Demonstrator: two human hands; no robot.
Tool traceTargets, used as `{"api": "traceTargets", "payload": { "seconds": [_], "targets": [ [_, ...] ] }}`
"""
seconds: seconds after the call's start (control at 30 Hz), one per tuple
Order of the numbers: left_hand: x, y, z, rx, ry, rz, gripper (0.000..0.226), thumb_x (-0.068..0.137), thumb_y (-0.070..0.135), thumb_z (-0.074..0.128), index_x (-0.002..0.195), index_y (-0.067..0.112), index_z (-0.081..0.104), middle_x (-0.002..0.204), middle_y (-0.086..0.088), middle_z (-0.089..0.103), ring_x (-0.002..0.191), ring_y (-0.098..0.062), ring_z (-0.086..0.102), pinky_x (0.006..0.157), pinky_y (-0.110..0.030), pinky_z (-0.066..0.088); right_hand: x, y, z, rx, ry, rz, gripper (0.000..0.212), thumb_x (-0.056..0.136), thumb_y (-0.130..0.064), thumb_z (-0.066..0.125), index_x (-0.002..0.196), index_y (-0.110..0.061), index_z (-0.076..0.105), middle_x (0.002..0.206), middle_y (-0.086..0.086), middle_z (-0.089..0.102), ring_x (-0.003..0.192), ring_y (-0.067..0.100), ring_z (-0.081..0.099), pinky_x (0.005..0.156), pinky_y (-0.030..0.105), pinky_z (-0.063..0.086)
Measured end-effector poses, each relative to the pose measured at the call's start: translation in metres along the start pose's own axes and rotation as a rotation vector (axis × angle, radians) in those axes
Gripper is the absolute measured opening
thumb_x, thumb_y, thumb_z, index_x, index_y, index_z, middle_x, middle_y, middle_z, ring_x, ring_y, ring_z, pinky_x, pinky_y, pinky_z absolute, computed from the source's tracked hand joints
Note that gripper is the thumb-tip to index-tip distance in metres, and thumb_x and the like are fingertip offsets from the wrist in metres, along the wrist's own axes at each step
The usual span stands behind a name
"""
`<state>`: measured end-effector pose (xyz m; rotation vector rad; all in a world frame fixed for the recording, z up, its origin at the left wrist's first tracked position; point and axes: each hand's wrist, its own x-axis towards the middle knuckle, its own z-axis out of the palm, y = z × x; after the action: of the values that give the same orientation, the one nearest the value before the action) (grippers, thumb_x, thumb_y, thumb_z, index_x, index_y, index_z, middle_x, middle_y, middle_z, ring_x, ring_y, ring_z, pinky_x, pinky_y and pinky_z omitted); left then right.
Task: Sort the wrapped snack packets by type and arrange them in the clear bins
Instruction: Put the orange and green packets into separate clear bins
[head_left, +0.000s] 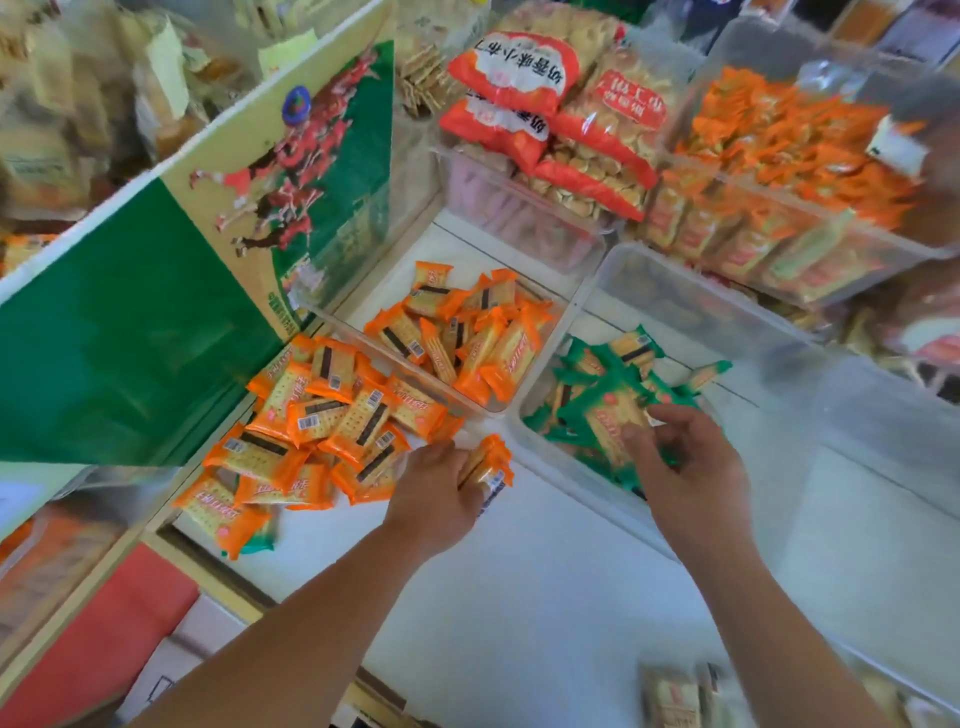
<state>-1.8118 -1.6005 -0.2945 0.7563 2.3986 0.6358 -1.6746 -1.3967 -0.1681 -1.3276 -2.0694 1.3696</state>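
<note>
At the left of the frame stands a green cardboard carton flap (130, 338), printed with a glossy picture of figures in red; its small print is too blurred to read. Just right of it, on the white worktop (519, 597), lies a loose heap (311, 415) of well over a dozen orange packets. They are flat foil-wrapped rectangles with crimped ends, each showing a pale cracker panel, a dark stripe, a white barcode and red lettering that cannot be read.

At lower centre, the left hand (434, 491) has its fingers curled round a held orange packet (491, 462), possibly two stacked. Above it, the centre bin (563, 322), of clear plastic, contains about ten binned orange packets (467, 338).

To the right, a second clear bin (561, 467) holds green packets (602, 410) of the same shape. The right hand (691, 462) reaches into it, fingers bent against one, though it cannot be told whether it is gripping.

At the top, at least four red bags (519, 67) carry Chinese characters, seen upside down. The upper-right bin (883, 244) is heaped with more orange wrappers (779, 130).
</note>
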Motion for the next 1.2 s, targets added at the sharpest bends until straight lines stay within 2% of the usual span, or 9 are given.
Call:
{"api": "traceTargets", "payload": {
  "seconds": [0.13, 0.23, 0.37, 0.47, 0.63, 0.73, 0.9, 1.0, 1.2],
  "targets": [
    [0.005, 0.003, 0.001, 0.187, -0.099, -0.042, 0.041, 0.092, 0.056, 0.05, 0.12, 0.027, 0.058, 0.108, -0.003, 0.065, 0.112, -0.029, 0.054, 0.1, -0.042, 0.042, 0.033, 0.022, -0.006, -0.194, -0.037, 0.026, 0.02, 0.092, -0.034, 0.074, 0.11, -0.034, 0.066, 0.094, -0.016, 0.066, 0.086, 0.01, 0.065, 0.069, 0.025, 0.047],
    [-0.006, 0.002, -0.002, 0.097, -0.147, -0.129, 0.056, 0.086, 0.059, 0.062, 0.131, 0.026, 0.053, 0.114, -0.004, 0.057, 0.113, -0.029, 0.057, 0.106, -0.041, 0.042, 0.036, 0.032, -0.002, -0.307, -0.12, -0.015, 0.023, 0.092, -0.031, 0.074, 0.114, -0.03, 0.07, 0.099, -0.018, 0.068, 0.092, 0.006, 0.064, 0.08, 0.024, 0.049],
    [-0.029, 0.003, -0.008, -0.063, -0.174, -0.189, 0.038, 0.073, 0.056, 0.075, 0.087, 0.027, 0.055, 0.097, 0.004, 0.049, 0.082, -0.013, 0.06, 0.071, -0.027, 0.052, 0.023, 0.039, 0.005, -0.384, -0.089, -0.17, 0.005, 0.09, -0.023, 0.077, 0.094, -0.021, 0.078, 0.089, -0.011, 0.072, 0.078, 0.0, 0.064, 0.061, 0.001, 0.036],
    [-0.045, 0.013, -0.025, -0.226, -0.041, -0.208, 0.037, 0.073, 0.049, 0.081, 0.073, 0.023, 0.055, 0.074, 0.005, 0.055, 0.064, -0.009, 0.056, 0.054, -0.023, 0.042, 0.015, 0.039, 0.011, -0.376, -0.014, -0.333, 0.003, 0.086, -0.014, 0.08, 0.087, -0.015, 0.079, 0.084, -0.006, 0.073, 0.075, 0.01, 0.069, 0.062, 0.005, 0.041],
    [-0.027, 0.053, -0.096, -0.692, 0.26, -0.248, 0.023, 0.082, 0.042, 0.082, 0.09, 0.025, 0.068, 0.078, 0.004, 0.067, 0.071, -0.012, 0.062, 0.065, -0.031, 0.052, 0.008, 0.012, 0.022, -0.2, -0.033, -0.353, 0.009, 0.091, -0.014, 0.074, 0.098, -0.02, 0.075, 0.093, -0.012, 0.071, 0.088, -0.001, 0.064, 0.073, 0.006, 0.045],
    [0.017, 0.072, -0.131, -0.788, 0.381, -0.279, 0.034, 0.083, 0.056, 0.075, 0.097, 0.026, 0.067, 0.085, 0.007, 0.069, 0.084, -0.018, 0.066, 0.077, -0.037, 0.054, -0.005, -0.003, 0.036, -0.156, -0.069, -0.345, 0.019, 0.094, -0.018, 0.071, 0.113, -0.021, 0.071, 0.104, -0.013, 0.068, 0.098, 0.0, 0.061, 0.081, 0.008, 0.044],
    [0.043, 0.07, -0.133, -0.653, 0.278, -0.267, 0.036, 0.088, 0.044, 0.073, 0.114, 0.022, 0.06, 0.1, 0.006, 0.064, 0.094, -0.027, 0.069, 0.095, -0.044, 0.055, -0.033, -0.003, 0.054, -0.18, -0.112, -0.416, 0.022, 0.092, -0.014, 0.074, 0.113, -0.019, 0.072, 0.105, -0.016, 0.066, 0.099, -0.004, 0.059, 0.085, 0.0, 0.041],
    [0.011, 0.042, -0.115, -0.696, 0.306, -0.251, 0.008, 0.092, 0.023, 0.071, 0.093, 0.028, 0.064, 0.092, 0.013, 0.066, 0.091, -0.019, 0.068, 0.083, -0.038, 0.057, -0.049, 0.007, 0.061, -0.127, -0.167, -0.321, 0.017, 0.092, -0.017, 0.072, 0.107, -0.026, 0.072, 0.103, -0.02, 0.069, 0.099, -0.004, 0.063, 0.082, 0.013, 0.049],
    [-0.075, -0.038, -0.06, -0.538, 0.166, -0.42, 0.014, 0.094, 0.02, 0.068, 0.106, 0.027, 0.066, 0.102, 0.011, 0.066, 0.095, -0.015, 0.066, 0.084, -0.025, 0.051, -0.078, 0.026, 0.11, -0.123, -0.395, -0.09, 0.009, 0.093, -0.034, 0.07, 0.101, -0.038, 0.07, 0.105, -0.02, 0.071, 0.102, 0.003, 0.066, 0.087, 0.036, 0.056]
  ]
}}
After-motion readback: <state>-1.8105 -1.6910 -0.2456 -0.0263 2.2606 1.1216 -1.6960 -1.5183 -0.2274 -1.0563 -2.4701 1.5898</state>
